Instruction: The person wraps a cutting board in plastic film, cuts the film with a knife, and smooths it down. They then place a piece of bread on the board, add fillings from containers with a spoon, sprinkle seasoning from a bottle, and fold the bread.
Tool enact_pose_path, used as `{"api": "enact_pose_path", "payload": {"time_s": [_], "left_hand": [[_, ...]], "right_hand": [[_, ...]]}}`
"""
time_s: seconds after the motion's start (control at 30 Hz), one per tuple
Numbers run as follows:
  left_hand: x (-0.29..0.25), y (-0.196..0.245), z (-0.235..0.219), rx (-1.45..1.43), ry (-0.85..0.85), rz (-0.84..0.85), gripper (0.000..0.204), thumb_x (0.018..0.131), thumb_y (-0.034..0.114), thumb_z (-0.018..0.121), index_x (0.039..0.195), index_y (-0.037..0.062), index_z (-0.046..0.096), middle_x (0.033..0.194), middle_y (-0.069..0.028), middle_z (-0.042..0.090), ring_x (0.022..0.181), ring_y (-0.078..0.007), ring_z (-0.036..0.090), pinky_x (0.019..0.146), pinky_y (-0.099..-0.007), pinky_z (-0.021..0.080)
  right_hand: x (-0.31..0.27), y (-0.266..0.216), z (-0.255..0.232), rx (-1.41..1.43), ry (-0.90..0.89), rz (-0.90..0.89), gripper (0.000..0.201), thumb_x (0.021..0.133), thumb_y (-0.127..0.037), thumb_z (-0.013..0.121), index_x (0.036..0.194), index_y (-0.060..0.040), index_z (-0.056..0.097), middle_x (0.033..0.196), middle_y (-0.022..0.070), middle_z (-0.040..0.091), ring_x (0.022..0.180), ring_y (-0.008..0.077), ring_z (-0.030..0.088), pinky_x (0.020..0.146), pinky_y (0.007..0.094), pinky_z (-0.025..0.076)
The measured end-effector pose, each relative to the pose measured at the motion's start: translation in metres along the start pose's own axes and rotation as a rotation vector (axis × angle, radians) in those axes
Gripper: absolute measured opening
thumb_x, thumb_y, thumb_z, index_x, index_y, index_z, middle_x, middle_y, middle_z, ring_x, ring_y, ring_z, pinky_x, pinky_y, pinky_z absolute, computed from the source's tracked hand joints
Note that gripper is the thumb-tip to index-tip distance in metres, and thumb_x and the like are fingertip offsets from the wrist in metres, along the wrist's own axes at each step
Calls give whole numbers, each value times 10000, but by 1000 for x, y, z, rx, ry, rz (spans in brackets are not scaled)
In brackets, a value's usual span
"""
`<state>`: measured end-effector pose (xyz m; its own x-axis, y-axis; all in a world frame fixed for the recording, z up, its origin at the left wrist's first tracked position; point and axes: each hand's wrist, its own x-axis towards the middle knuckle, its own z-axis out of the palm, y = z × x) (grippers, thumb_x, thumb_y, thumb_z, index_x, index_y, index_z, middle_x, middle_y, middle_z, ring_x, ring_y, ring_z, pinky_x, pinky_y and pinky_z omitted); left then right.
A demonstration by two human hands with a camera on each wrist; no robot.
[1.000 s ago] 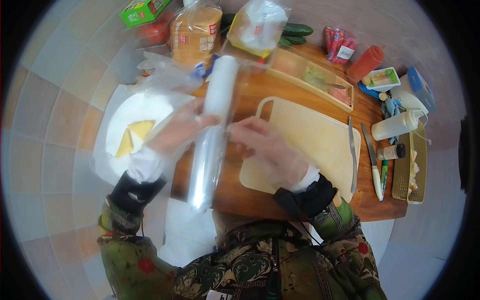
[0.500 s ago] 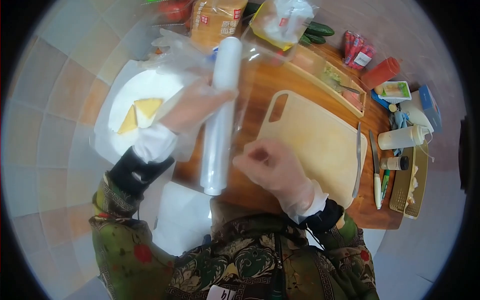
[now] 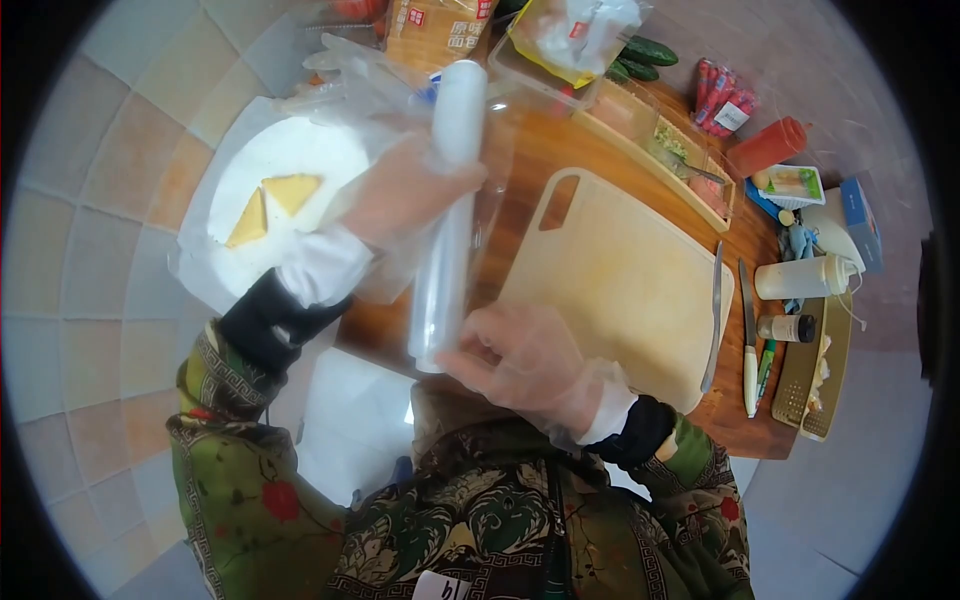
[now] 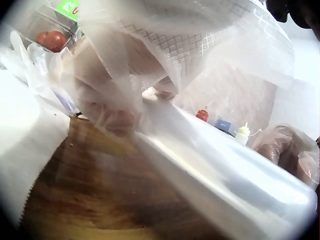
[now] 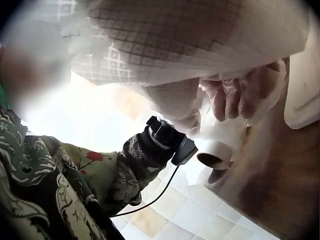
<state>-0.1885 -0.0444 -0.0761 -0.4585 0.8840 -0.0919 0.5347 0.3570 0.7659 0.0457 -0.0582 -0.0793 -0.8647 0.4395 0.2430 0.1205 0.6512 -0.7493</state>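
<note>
My gloved left hand (image 3: 410, 195) grips a roll of cling film (image 3: 442, 265) around its upper half, and the roll stands at a slant over the table's near edge. In the left wrist view the roll (image 4: 225, 170) runs shiny from the left hand (image 4: 115, 85) toward the lower right. My right hand (image 3: 520, 365), in a clear glove, has its fingers bent and its fingertips right at the roll's lower end; I cannot tell whether they pinch the film. The right wrist view shows the roll's hollow end (image 5: 214, 155) below the right hand's fingers (image 5: 232, 100).
Left lies white paper (image 3: 240, 150) with two yellow triangular pieces (image 3: 290, 192). A cutting board (image 3: 620, 270) with a knife (image 3: 716, 320) on its edge is at right. Beyond are a filling box (image 3: 650, 145), squeeze bottle (image 3: 800, 278), another knife (image 3: 749, 340) and bagged bread (image 3: 438, 35).
My right hand has moved down along the roll from its middle to the lower end. The left hand keeps its grip, and the roll sits slightly higher and further right in view.
</note>
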Motion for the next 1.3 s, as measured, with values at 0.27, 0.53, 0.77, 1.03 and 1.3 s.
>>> {"api": "enact_pose_path", "payload": {"time_s": [0.27, 0.53, 0.77, 1.03, 1.3], "left_hand": [[-2, 12, -1, 9, -59, -14, 619, 818, 351, 749, 1243, -73, 600, 1044, -194, 711, 929, -254, 701, 819, -359, 547], [1, 5, 0, 45, -53, -35, 687, 793, 411, 769, 1225, -90, 582, 1041, -225, 714, 930, -298, 713, 829, -376, 551], [2, 5, 2, 81, -68, -48, 713, 780, 448, 770, 1173, -115, 579, 1022, -259, 704, 933, -334, 713, 822, -388, 549], [-3, 9, 5, 80, -34, -23, 610, 773, 445, 735, 1007, -111, 647, 893, -266, 705, 846, -359, 719, 777, -405, 554], [-4, 6, 11, 64, 24, 39, 495, 782, 383, 699, 885, -101, 722, 764, -258, 707, 753, -365, 722, 726, -417, 558]], "right_hand": [[-1, 9, 8, -53, 59, -132, 173, 849, -155, 719, 780, -83, 578, 676, 94, 579, 608, 321, 594, 557, 434, 482], [-7, 14, -6, 77, -15, -11, 64, 852, -126, 730, 861, -95, 674, 731, 102, 652, 632, 323, 634, 569, 404, 499], [-3, 3, -4, -44, -118, -29, 170, 843, -211, 772, 969, -128, 694, 772, 89, 644, 680, 304, 631, 593, 407, 500], [-4, 16, 9, -129, -20, -195, 200, 848, -207, 738, 840, -93, 575, 754, 86, 562, 662, 300, 599, 552, 422, 481], [-1, 19, 7, -134, -108, -179, 73, 850, -113, 694, 871, -88, 629, 785, 92, 586, 733, 313, 607, 602, 417, 493]]}}
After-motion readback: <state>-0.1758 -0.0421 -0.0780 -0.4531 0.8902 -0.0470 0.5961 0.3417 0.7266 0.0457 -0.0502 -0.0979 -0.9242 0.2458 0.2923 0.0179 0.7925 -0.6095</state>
